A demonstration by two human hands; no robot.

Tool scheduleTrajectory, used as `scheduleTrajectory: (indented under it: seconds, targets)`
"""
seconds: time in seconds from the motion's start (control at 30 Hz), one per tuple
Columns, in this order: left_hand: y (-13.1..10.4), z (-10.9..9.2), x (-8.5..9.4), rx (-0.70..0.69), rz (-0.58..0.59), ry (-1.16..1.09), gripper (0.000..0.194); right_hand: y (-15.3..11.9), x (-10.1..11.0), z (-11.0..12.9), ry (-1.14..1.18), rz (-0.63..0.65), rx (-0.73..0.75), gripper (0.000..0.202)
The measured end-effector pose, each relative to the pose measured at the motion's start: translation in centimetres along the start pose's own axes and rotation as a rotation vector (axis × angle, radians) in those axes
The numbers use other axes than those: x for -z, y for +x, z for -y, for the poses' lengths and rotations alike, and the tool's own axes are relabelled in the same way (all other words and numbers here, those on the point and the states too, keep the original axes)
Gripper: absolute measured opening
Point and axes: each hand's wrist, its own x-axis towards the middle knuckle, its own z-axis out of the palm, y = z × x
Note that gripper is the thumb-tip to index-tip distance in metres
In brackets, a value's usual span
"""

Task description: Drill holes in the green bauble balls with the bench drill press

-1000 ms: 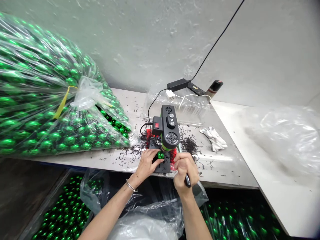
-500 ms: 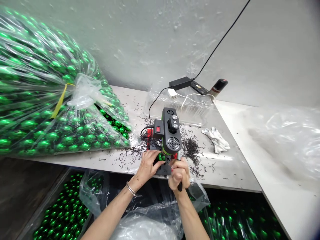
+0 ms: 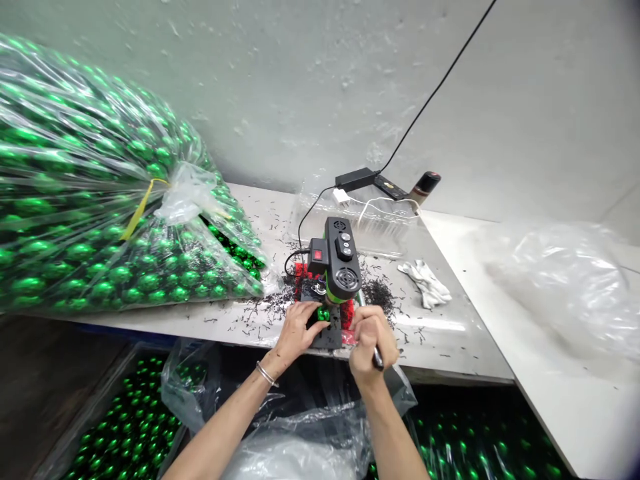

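Between the thumb and fingers of my left hand (image 3: 299, 328) is a shiny green ball (image 3: 323, 313), held under the front end of a small black and green machine (image 3: 343, 260). A dark base plate (image 3: 327, 337) lies beneath the ball. My right hand (image 3: 373, 339) is wrapped round a dark lever handle (image 3: 378, 360) to the right of the machine. Red material (image 3: 347, 313) shows beside the base, and small black scraps (image 3: 377, 293) are scattered around it.
A big clear bag of green balls (image 3: 100, 193) fills the left. White gloves (image 3: 426, 283), a clear plastic tray (image 3: 380, 230) and a power adapter (image 3: 356, 179) lie behind. More green balls (image 3: 130, 420) are below the table (image 3: 200, 327); clear plastic (image 3: 575, 280) is at right.
My right hand and the lever have swung to the right, away from the machine. My left hand keeps the ball under it. The view has shifted slightly.
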Motion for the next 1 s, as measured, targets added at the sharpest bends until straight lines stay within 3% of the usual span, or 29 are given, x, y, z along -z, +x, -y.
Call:
scheduleTrajectory:
  seconds: [0.13,0.23,0.3,0.4,0.47,0.53,0.63,0.73,0.87,0.93,1.0]
  targets:
    - [-2.3,-0.8,1.3,-0.031,0.050,-0.027,0.035,2.7,0.6,1.9,0.043,0.054,-0.064,0.029]
    - [-4.3,-1.0,3.1,-0.111,0.140,-0.001,0.056,2.6,0.7,1.7,0.061,0.056,-0.032,0.027]
    - [-4.3,-0.5,4.5,-0.142,0.137,0.056,0.064,1.9,0.5,1.2,0.063,0.035,0.001,0.027]
    - [-1.4,1.4,7.1,-0.069,-0.030,0.266,0.040,1.1,0.2,0.6,0.060,0.011,0.028,0.028]
    - [1.8,3.2,8.7,0.084,-0.085,0.490,0.032,0.9,0.1,0.4,0.054,0.006,0.033,0.028]
    - [5.2,4.8,10.0,0.226,0.044,0.696,0.030,0.8,0.1,0.4,0.049,0.008,0.041,0.028]
    - [9.1,6.4,10.7,0.258,0.129,0.732,0.017,0.9,0.1,0.4,0.054,0.007,0.047,0.028]
    - [10.8,6.8,10.6,0.270,0.174,0.695,0.007,0.8,0.0,0.5,0.054,0.000,0.049,0.028]
    - [10.1,6.2,11.2,0.303,0.173,0.627,0.013,0.8,0.0,0.5,0.058,0.015,0.047,0.028]
    - [8.9,5.7,11.9,0.355,0.117,0.418,0.027,0.7,0.0,0.4,0.055,0.015,0.046,0.028]
    - [7.4,4.9,12.4,0.460,0.035,-0.034,0.039,0.7,0.0,0.4,0.048,0.009,0.042,0.029]
